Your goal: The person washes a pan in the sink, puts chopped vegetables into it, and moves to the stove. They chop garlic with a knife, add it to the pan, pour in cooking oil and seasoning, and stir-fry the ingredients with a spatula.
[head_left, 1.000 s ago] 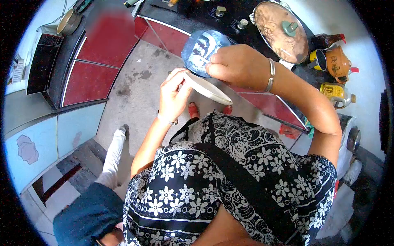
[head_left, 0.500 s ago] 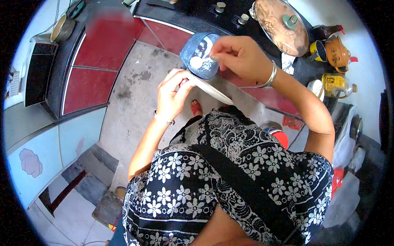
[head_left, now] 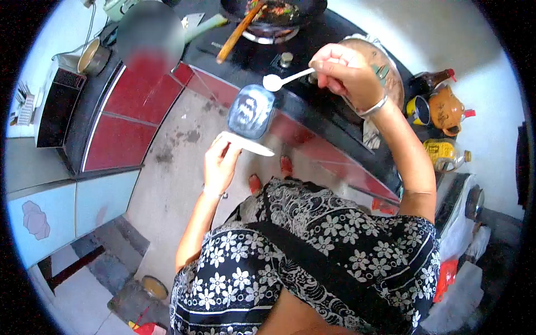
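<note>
My left hand holds a bluish clear jar with white powder inside, its white lid tilted open on the near side. Pinched in my right hand is a small white spoon, its bowl heaped with white stuff. The spoon is just beyond the jar's upper right edge, apart from it, over the front of the black counter.
A wok with food and a wooden-handled utensil is on the stove. A glass lid, orange pot and oil bottle stand at the right. Red cabinets line the left.
My right hand has lifted the spoon out of the jar, up and right. The jar has moved slightly down and left in view. The wok has come into view.
</note>
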### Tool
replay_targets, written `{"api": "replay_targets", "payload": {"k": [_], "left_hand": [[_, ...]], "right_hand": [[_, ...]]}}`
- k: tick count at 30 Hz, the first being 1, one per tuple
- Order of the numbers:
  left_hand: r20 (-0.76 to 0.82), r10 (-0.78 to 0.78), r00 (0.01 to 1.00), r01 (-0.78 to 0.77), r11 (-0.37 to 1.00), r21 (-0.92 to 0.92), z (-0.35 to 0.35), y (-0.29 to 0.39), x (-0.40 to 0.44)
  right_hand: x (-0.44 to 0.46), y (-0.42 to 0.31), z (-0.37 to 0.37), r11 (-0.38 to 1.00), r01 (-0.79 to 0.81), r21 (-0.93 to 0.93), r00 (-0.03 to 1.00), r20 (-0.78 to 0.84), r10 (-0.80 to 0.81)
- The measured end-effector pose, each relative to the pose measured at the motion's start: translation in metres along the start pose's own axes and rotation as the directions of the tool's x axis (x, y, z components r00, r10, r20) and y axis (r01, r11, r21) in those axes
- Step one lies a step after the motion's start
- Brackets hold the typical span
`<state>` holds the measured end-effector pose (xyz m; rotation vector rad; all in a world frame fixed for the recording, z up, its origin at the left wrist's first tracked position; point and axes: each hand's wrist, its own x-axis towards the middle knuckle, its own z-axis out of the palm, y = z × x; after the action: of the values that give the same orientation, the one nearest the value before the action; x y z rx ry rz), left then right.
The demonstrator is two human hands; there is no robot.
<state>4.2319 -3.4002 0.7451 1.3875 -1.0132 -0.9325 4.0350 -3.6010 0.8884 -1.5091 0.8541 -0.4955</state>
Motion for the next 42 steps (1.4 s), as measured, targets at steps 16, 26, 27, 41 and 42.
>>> {"api": "replay_targets", "payload": {"k": [16,26,27,41,42], "left_hand": [[0.02,-0.081,0.997,0.082,0.995,-0.054,0.013,0.018,-0.002],[0.011,-0.023,1.0,0.024,0.994,-0.11,-0.024,0.003,-0.003],[0.02,-0.005,1.0,0.007,0.993,-0.12,-0.025,0.004,-0.003],[0.07,0.12,0.99,-0.117,0.992,-0.052,-0.026,0.019,0.001],[0.073,0.118,0.99,-0.116,0.993,-0.033,-0.027,0.017,0.001]], "right_hand": [[0.062,-0.012,-0.139,0.837,-0.027,-0.547,0.87,-0.425,-0.249],[-0.035,-0.017,0.047,0.422,0.523,-0.741,0.807,0.272,-0.524],[-0.03,-0.018,0.052,0.086,0.658,-0.748,0.674,0.534,-0.51],[0.013,-0.012,0.066,-0.497,0.843,-0.204,0.213,0.976,-0.04],[0.014,-0.012,0.065,-0.486,0.845,-0.222,0.243,0.97,-0.021]]}}
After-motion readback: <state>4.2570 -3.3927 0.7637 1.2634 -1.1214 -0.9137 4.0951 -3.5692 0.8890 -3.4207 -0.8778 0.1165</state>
